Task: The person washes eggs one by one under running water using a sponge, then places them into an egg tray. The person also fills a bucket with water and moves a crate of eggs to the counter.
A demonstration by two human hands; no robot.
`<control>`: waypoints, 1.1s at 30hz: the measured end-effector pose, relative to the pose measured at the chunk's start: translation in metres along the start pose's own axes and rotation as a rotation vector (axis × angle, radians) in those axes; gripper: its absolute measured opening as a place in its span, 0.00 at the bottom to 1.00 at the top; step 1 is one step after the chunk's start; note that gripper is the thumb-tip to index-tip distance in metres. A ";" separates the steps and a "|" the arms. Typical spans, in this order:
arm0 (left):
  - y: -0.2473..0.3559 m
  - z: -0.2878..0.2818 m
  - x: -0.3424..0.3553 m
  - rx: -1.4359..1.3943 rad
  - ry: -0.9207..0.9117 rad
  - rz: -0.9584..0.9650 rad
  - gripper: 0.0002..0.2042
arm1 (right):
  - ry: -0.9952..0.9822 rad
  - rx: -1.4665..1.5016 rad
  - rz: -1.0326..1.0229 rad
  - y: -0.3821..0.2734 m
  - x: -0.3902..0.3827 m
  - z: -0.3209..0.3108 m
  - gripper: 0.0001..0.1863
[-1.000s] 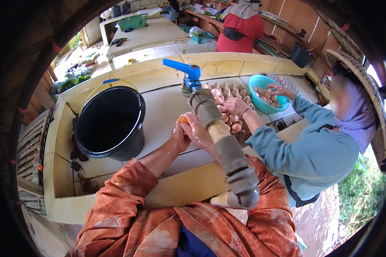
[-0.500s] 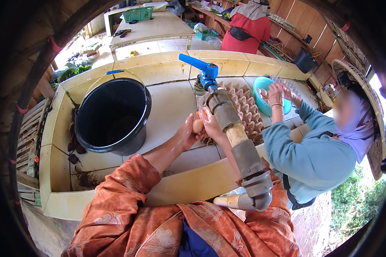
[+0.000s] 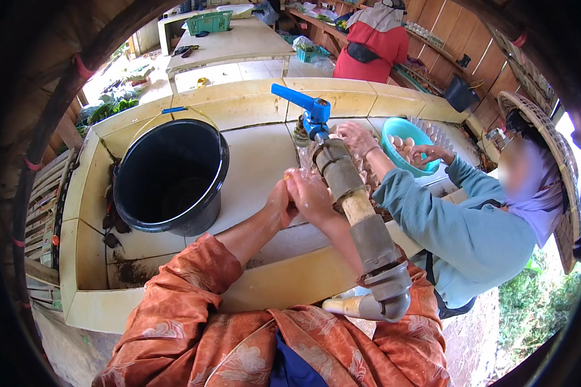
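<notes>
My left hand (image 3: pixel 280 203) and my right hand (image 3: pixel 308 193) are wet and closed together just left of the vertical-looking pipe (image 3: pixel 361 216) with its blue valve handle (image 3: pixel 294 97). What they hold is mostly hidden; a speck of orange shows between the fingers. A black bucket (image 3: pixel 164 174) stands left of my hands. Behind the pipe, an egg carton (image 3: pixel 368 171) is partly hidden by a co-worker's hand (image 3: pixel 358 138), with a turquoise bowl of eggs (image 3: pixel 407 145) beside it.
The tiled basin (image 3: pixel 84 258) has a raised rim around the work. A co-worker in blue (image 3: pixel 465 251) leans in at my right. Another person in red (image 3: pixel 365 64) is at the back by shelves. A table (image 3: pixel 232 48) with a green crate (image 3: pixel 206 22) stands beyond.
An egg seen in my hands half a second ago is now covered by fingers. The co-worker's nearer hand has moved from the bowl leftward to the carton behind the pipe.
</notes>
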State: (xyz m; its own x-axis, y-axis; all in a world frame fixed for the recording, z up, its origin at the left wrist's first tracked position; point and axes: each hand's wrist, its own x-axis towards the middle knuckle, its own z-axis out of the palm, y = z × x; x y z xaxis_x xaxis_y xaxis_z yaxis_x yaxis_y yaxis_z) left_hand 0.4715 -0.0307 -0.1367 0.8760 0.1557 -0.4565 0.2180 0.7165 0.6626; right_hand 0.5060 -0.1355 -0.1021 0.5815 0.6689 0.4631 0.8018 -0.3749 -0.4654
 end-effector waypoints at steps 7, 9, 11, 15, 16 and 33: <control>0.004 0.019 -0.015 -0.026 -0.155 -0.008 0.16 | -0.088 0.856 0.420 0.040 0.006 0.002 0.17; 0.006 0.023 -0.021 -0.164 -0.294 0.061 0.17 | -0.114 0.893 0.429 0.042 0.007 0.000 0.17; 0.009 0.022 -0.024 -0.123 -0.104 -0.009 0.17 | -0.126 0.926 0.437 0.039 0.008 -0.002 0.16; 0.010 0.012 -0.015 0.018 -0.269 -0.018 0.18 | -0.118 0.906 0.396 0.024 0.006 -0.005 0.16; 0.009 0.009 -0.011 0.033 -0.287 -0.016 0.18 | -0.109 0.896 0.382 0.020 0.006 -0.006 0.16; 0.016 0.011 -0.018 -0.080 -0.049 -0.091 0.18 | -0.017 0.417 0.132 0.000 -0.001 -0.018 0.09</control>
State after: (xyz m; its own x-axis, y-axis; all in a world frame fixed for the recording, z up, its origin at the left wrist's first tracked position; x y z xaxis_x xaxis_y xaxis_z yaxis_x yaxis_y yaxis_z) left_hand 0.4643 -0.0296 -0.1114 0.8745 0.0553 -0.4818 0.2643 0.7786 0.5691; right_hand 0.5077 -0.1476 -0.0883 0.6699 0.6444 0.3687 0.5947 -0.1685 -0.7861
